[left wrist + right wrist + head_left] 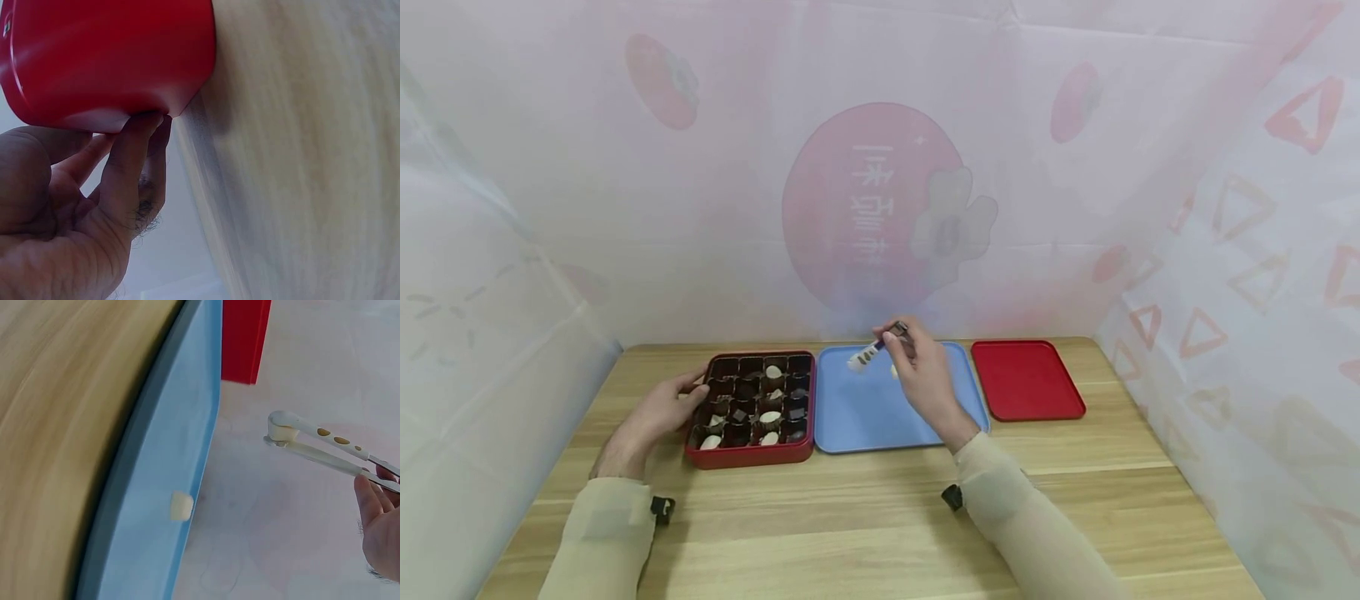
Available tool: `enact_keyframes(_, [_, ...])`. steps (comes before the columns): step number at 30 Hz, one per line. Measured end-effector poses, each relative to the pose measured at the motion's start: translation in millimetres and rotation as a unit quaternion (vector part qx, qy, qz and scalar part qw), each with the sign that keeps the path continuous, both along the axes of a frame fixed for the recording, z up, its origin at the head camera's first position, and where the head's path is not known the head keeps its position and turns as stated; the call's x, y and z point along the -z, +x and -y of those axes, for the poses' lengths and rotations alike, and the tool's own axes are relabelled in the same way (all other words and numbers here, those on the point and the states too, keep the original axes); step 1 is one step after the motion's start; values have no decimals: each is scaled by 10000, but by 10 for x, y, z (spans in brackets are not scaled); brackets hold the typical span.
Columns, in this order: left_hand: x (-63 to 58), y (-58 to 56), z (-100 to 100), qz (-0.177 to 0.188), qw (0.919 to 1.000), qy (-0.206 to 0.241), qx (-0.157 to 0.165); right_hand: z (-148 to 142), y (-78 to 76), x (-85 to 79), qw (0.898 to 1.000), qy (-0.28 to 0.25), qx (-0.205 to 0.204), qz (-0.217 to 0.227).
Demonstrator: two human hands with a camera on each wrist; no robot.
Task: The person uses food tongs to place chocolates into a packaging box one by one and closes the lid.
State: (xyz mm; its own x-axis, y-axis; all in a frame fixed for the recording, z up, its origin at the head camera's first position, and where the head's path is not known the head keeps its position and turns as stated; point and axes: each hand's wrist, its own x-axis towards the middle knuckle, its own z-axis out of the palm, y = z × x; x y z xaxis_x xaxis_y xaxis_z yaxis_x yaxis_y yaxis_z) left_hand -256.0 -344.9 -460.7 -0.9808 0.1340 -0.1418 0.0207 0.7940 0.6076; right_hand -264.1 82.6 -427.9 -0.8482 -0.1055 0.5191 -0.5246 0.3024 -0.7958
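My right hand [928,379] holds white-handled tongs [300,424] above the blue tray [857,417]. In the right wrist view, a cream-coloured piece [282,434] is pinched between the tong tips. Another cream-coloured piece [180,506] lies on the tray. At the left, my left hand [662,408] holds the outer side of a red box [752,456], its bent fingers [128,162] against the wall. The box has a dark divided insert with white and dark chocolate-like pieces in several compartments; other compartments look bare.
A flat red tray or lid [1030,379] lies to the right of the blue tray. All stand on a wooden table [850,525], toward its back edge. Printed pale sheets [722,208] hang behind and at both sides.
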Motion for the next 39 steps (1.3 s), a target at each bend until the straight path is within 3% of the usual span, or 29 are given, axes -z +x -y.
enact_keyframes(8, [-14, 11, -18, -50, 10000, 7, 15, 363, 57, -79, 9991, 189, -358, -81])
enact_keyframes(17, [-4, 12, -1, -49, 10000, 27, 43, 781, 81, -86, 9963, -53, -859, 18])
enact_keyframes(26, [14, 0, 18, -93, 9999, 22, 72, 1169, 128, -63, 9933, -15, -1123, 284])
enact_keyframes(39, [29, -4, -11, -127, 9998, 147, 32, 1588, 131, 27, 9924, 170, -1203, 212])
